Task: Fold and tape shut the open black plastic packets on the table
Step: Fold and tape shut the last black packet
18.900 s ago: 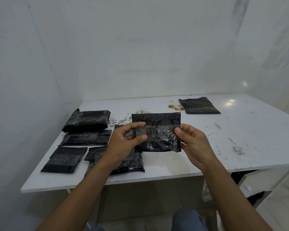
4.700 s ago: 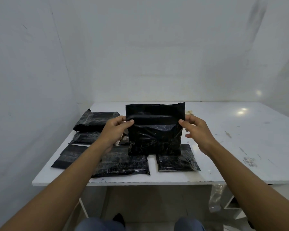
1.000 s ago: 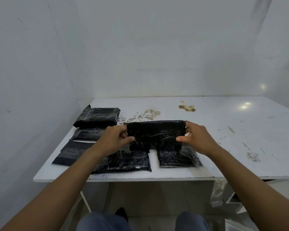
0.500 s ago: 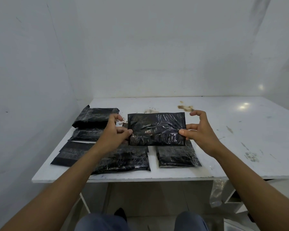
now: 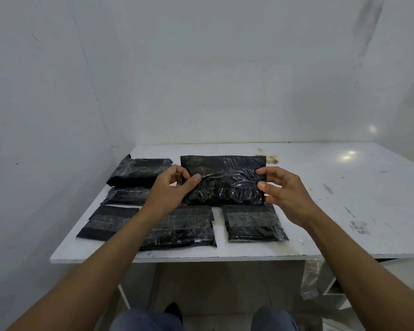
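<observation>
Fingers (image 5: pixel 194 179) curled: left hand (image 5: pixel 170 189) pinching left edge of crinkled black plastic packet (image 5: pixel 227 180), right hand (image 5: pixel 284 194) pinching right edge. Held over white tabletop (image 5: pixel 344 187), beyond taped packets (image 5: pixel 251 222). Likely light, floppy, slick; grip side edges.

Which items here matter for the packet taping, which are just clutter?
Job: held packet, pinched by left hand and right hand; other packets lying on the table.
Lying about: brown stain; clear plastic under the table.
</observation>
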